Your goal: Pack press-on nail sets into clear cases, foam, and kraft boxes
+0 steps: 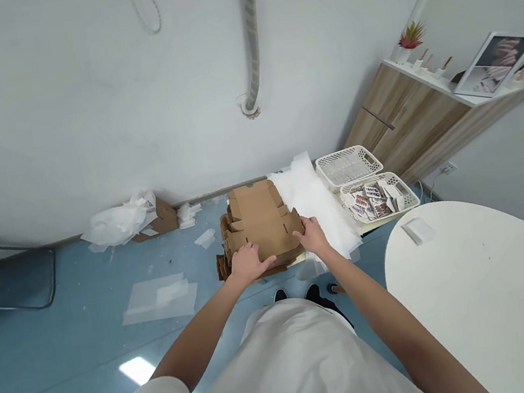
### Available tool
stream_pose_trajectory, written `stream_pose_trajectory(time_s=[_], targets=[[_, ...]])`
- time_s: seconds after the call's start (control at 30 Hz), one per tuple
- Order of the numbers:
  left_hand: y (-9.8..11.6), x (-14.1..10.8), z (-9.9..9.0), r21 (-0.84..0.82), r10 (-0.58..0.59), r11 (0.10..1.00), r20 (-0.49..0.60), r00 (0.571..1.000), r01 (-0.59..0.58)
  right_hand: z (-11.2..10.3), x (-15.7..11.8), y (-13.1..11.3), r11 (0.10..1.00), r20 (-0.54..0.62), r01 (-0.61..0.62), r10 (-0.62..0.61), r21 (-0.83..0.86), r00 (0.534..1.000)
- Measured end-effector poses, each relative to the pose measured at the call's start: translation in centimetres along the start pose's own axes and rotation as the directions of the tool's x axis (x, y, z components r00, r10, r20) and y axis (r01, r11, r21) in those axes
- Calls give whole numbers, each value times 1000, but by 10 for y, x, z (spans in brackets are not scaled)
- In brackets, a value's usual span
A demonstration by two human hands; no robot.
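A brown cardboard box blank (260,223), partly folded with its flaps out, lies on top of a stack of similar flattened cardboard boxes (224,266). My left hand (247,263) grips its near left corner, thumb stretched along the near edge. At the right side, my right hand (312,236) is closed on a raised side flap, thumb toward the inside and the other fingers partly hidden behind it. Beside the stack, white foam sheets (310,209) spread out to the right.
Two white plastic baskets (351,166) stand right of the foam, the nearer with small printed packs (373,201). A round white table (495,306) bears a small clear packet (419,230). A wooden cabinet (407,115) stands behind. Plastic wrapping (122,218) and thin sheets (159,298) lie on the floor left.
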State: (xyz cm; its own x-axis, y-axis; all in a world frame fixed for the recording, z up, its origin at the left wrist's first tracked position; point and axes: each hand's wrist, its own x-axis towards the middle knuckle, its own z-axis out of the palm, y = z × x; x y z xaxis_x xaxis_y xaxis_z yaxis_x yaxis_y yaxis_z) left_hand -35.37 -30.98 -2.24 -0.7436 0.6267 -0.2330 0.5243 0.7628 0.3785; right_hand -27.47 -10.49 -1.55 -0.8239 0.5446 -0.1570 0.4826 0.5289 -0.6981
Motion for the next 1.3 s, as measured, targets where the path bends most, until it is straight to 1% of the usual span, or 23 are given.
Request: stream_pose_trajectory(time_s=[0.1,0.17,0.23,0.3,0.43,0.47,0.5,0.57,0.63,0.67,0.77,0.87,0.9,0.93,0.97,1.0,1.03,1.07,1.1,1.17,1.2,1.23,1.3], targets=[[-11,-1,3,-65,-43,997,-7,999,43,2,9,1,998,7,-32,32,-61,999],[-17,-1,4,-107,-53,993,-10,999,52,4,16,2,994,52,-44,50,-99,997],[-20,-2,3,-115,-51,992,-10,999,50,6,21,3,990,109,-44,58,-133,992],[-20,-3,0,-91,-30,995,0,1000,29,9,26,2,981,138,-37,64,-191,988],[-7,-2,-3,14,40,999,11,999,-40,11,33,-2,945,110,-40,80,-326,991],[-2,-1,-2,42,56,998,11,998,-57,10,35,-3,947,103,-58,95,-316,990],[2,1,-2,65,72,995,14,997,-73,8,37,-3,960,108,-91,123,-265,986],[11,4,1,98,98,990,31,995,-100,3,39,-1,980,155,-180,192,-87,969],[15,9,5,119,128,984,49,991,-133,-2,39,2,963,215,-260,240,72,947],[15,11,7,126,149,980,54,987,-155,-4,38,3,952,229,-283,251,116,940],[12,16,10,124,204,970,51,978,-209,-9,33,7,945,211,-293,259,146,942],[8,21,11,123,213,968,47,976,-217,-16,24,4,947,182,-285,258,145,949],[7,22,11,126,213,968,49,976,-218,-18,20,2,962,138,-246,230,117,963],[7,24,12,131,218,966,52,975,-223,-20,16,-2,983,70,-173,168,64,983],[7,25,12,136,225,964,54,973,-230,-22,11,-6,997,-3,-74,74,-14,997],[7,26,13,142,234,961,53,971,-239,-23,5,-10,993,-52,37,-43,-112,998],[7,27,13,148,243,958,47,969,-248,-22,-1,-15,966,-61,150,-166,-212,984],[7,27,14,154,252,955,38,967,-255,-19,-8,-19,928,-10,241,-254,-284,967],[7,28,14,157,263,952,28,965,-264,-15,-15,-23,894,96,315,-300,-319,949],[7,28,13,152,286,947,7,958,-284,-1,-27,-27,829,326,440,-333,-346,885],[7,27,11,145,298,945,-5,954,-295,7,-32,-26,800,406,479,-327,-362,853],[7,26,9,138,311,942,-19,950,-306,14,-36,-24,784,450,487,-301,-385,841],[6,23,1,135,341,934,-60,938,-331,27,-41,-16,810,464,435,-233,-394,855]])
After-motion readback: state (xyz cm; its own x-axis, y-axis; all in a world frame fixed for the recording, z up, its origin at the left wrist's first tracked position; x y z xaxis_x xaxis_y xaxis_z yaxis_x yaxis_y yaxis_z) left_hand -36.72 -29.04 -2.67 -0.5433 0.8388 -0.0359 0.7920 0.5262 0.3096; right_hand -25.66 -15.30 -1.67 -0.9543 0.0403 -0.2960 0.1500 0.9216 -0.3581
